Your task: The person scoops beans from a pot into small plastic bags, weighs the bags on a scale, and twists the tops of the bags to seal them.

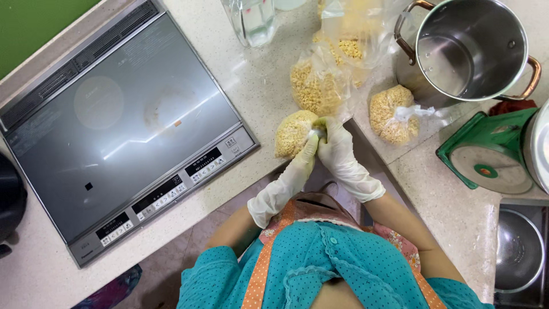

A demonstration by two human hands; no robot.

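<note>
A pale speckled stone countertop [251,91] wraps an inside corner, holding a glossy built-in induction cooktop [123,126] that reflects overhead light, above brownish floor tiles [189,240].

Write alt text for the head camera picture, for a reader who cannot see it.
Two gloved hands, left hand and right hand, hold a small clear bag of yellow grains at a counter edge. More filled bags lie beyond, near a steel pot, a green scale and a flat cooktop.
</note>
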